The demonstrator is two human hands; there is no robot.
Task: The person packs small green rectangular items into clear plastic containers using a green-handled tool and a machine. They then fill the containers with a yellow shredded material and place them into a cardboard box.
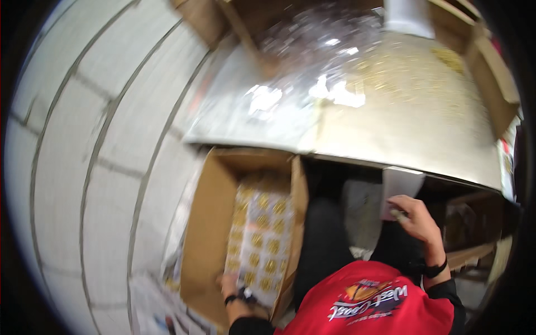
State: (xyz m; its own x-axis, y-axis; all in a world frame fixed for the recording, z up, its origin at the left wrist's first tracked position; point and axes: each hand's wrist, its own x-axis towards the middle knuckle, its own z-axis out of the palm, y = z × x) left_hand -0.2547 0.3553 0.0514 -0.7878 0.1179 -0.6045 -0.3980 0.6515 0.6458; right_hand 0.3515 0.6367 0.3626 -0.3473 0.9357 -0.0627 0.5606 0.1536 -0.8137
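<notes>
My left hand (229,286) reaches down into an open cardboard box (209,234) on the floor and touches a clear sheet of gold round pieces (259,240) lying inside it; its fingers are partly hidden. My right hand (416,218) is raised at the table's front edge, its fingers closed on the lower end of a white sheet of paper (399,187). A dark band sits on each wrist. My red shirt (374,301) fills the lower middle of the view.
A metal-topped table (402,139) spreads ahead, strewn with small gold pieces (413,78) and clear plastic bags (318,39). Cardboard boxes (494,78) stand at its far and right edges. A white block wall (95,156) is on the left, and papers (156,312) lie on the floor.
</notes>
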